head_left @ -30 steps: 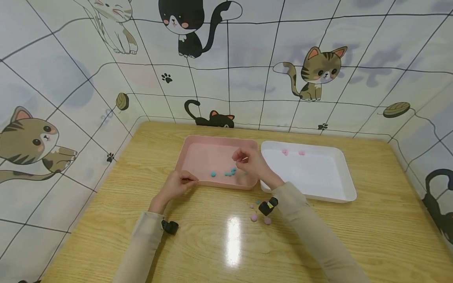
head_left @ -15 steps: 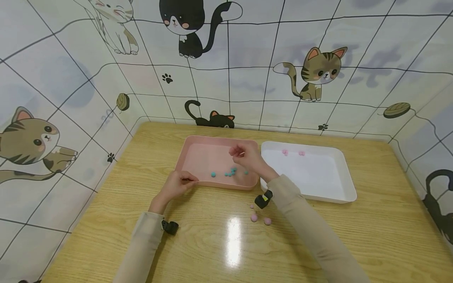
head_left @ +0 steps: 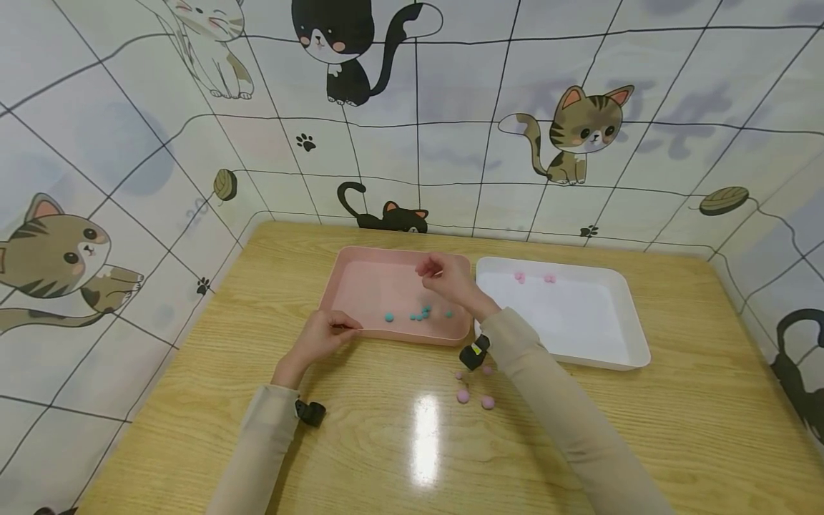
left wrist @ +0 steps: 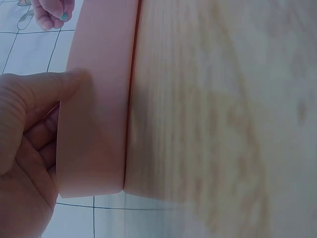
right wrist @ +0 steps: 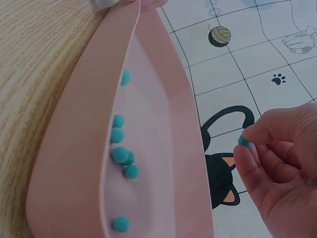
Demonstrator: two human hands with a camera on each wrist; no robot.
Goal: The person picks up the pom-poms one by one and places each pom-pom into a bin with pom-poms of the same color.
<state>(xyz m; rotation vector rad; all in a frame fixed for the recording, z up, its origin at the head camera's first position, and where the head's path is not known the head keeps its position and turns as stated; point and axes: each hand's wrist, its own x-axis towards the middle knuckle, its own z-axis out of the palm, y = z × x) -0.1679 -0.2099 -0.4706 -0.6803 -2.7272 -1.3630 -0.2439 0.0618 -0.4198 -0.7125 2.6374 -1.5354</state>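
Teal and small, the held ball (right wrist: 243, 141) is pinched between thumb and forefinger of the right hand (head_left: 445, 277), raised over the pink tray (head_left: 380, 279); the fingertips cover part of it, and from the head view it cannot be made out. Below this grip, toward the person's side of the tray, lie other teal balls (right wrist: 120, 154); the right wrist view shows seven, a few partly hidden by the near wall, two overlapping. To the left of the grip and nearer the person, the left hand (head_left: 325, 335) grips the tray's near rim, thumb on the outside, the other fingers mostly hidden behind the wall. Nearer the person than the right-hand grip, past the black wrist camera (head_left: 475, 352), four pink balls (head_left: 463, 396) sit on the wooden table (head_left: 367, 450). Just right of the grip stands the white tray (head_left: 573, 307), its near left corner hidden by the right sleeve (head_left: 560, 415); at its far side are two pink clusters (head_left: 519, 277), too small to count their parts. Both sleeves are cut off at the head view's lower edge
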